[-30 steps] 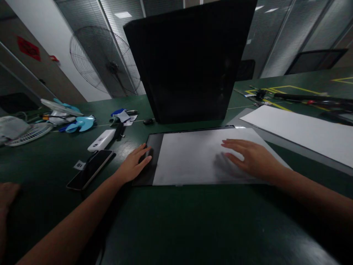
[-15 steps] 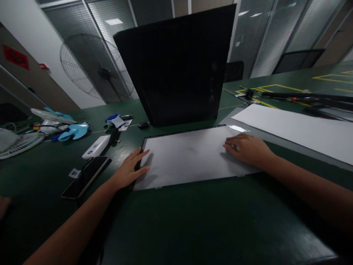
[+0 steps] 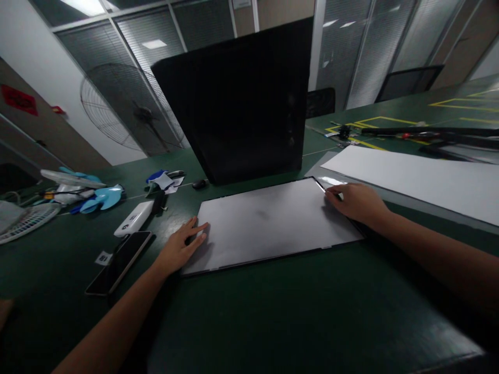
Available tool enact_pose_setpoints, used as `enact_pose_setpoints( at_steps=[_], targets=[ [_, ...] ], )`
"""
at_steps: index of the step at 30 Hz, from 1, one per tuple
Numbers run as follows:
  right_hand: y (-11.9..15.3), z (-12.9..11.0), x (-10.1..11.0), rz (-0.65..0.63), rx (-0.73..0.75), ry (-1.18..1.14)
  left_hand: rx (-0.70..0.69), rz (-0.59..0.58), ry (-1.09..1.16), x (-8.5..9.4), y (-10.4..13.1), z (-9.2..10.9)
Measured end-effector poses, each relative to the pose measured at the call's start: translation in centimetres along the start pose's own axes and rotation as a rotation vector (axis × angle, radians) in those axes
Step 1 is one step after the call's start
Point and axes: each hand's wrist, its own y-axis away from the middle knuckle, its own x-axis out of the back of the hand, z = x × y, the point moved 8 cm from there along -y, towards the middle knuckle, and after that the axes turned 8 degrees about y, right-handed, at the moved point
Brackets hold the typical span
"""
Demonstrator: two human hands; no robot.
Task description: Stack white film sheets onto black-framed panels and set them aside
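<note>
A flat white rectangular panel [image 3: 257, 228] with a thin dark rim lies on the green table in front of me. My left hand [image 3: 181, 244] rests at its left edge, fingers spread, with the index finger and thumb reaching over the white surface. At the opposite edge, near the upper right corner, my right hand [image 3: 353, 202] has thumb and fingertips pinched together on the rim. A faint grey smudge shows near the panel's middle. Behind it stands a large black screen-like panel [image 3: 245, 104], leaning back.
On the left lie a phone [image 3: 120, 265], a white device [image 3: 134, 219], a small black object [image 3: 200, 184] and blue fan blades [image 3: 103, 200]. To the right are a large white sheet [image 3: 421, 182] and black strips [image 3: 429, 132]. Part of another person's hand [image 3: 4, 311] shows at the left edge.
My right hand has shifted from lying over the panel's right part to its right rim, fingers drawn into a pinch. My left hand stays at the left edge. The view has tilted slightly.
</note>
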Motion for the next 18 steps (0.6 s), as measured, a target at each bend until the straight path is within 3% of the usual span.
enact_pose_setpoints(
  at_steps=[6, 9, 13, 18],
  targets=[
    [-0.1, -1.4, -0.3, 0.01, 0.169, -0.145, 0.175, 0.137, -0.02, 1.5, -0.1, -0.7],
    [-0.9, -0.3, -1.0, -0.008, 0.251, -0.208, 0.264, 0.207, -0.061, 2.3, 0.0, -1.4],
    [-2.7, 5.7, -3.2, 0.005, 0.019, -0.081, 0.285, 0.195, -0.078, 2.3, -0.1, -1.6],
    [-2.9, 12.3, -6.9, -0.174, -0.355, -0.039, 0.257, 0.144, -0.062, 1.9, -0.2, -1.7]
  ],
)
